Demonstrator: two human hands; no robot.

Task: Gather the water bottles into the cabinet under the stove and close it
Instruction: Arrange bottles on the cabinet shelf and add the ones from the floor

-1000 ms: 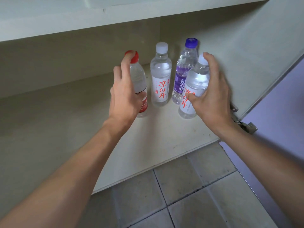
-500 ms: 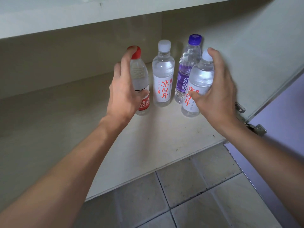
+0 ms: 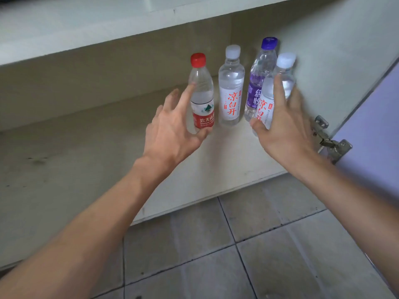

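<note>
I count four clear water bottles standing upright on the cabinet (image 3: 86, 158) floor, toward its right side. The red-capped bottle (image 3: 201, 98) (red label, small green peak mark) is leftmost; the left hand (image 3: 172, 130) touches its shoulder with a straight forefinger and its base with the thumb. Just beside it stands the middle white-capped bottle (image 3: 231, 93), red lettering on white. The purple-capped bottle (image 3: 259, 83) sits furthest back. The front white-capped bottle (image 3: 266, 104) partly covers it, held by the right hand (image 3: 287, 130). The cabinet stands open.
</note>
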